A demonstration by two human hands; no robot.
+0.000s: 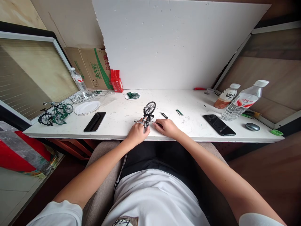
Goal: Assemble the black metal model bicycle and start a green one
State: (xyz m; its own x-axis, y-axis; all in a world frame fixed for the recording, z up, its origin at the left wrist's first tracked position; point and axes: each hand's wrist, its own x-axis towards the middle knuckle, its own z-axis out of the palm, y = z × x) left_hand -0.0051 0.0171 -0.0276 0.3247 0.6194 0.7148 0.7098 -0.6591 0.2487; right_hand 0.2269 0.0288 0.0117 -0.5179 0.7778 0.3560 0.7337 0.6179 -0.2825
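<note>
Near the front edge of the table, my left hand point(138, 133) is closed round a small black model bicycle point(149, 109). The bicycle is tipped up, its spoked wheel pointing away from me and its handlebar close to my fingers. My right hand point(167, 128) lies just to the right, fingers curled and pinched beside the bicycle; whatever is between them is too small or hidden to make out. Beyond my right hand are a small black part point(164, 115) and a small green part point(179, 112), both flat on the table.
Finished-looking model bicycles point(58, 113) stand at the left, near white plates point(87, 108) and a phone point(95, 121). A small plate point(126, 97) with green parts lies farther back. Bottles point(244, 102), another phone point(219, 125) and a mouse point(252, 126) occupy the right.
</note>
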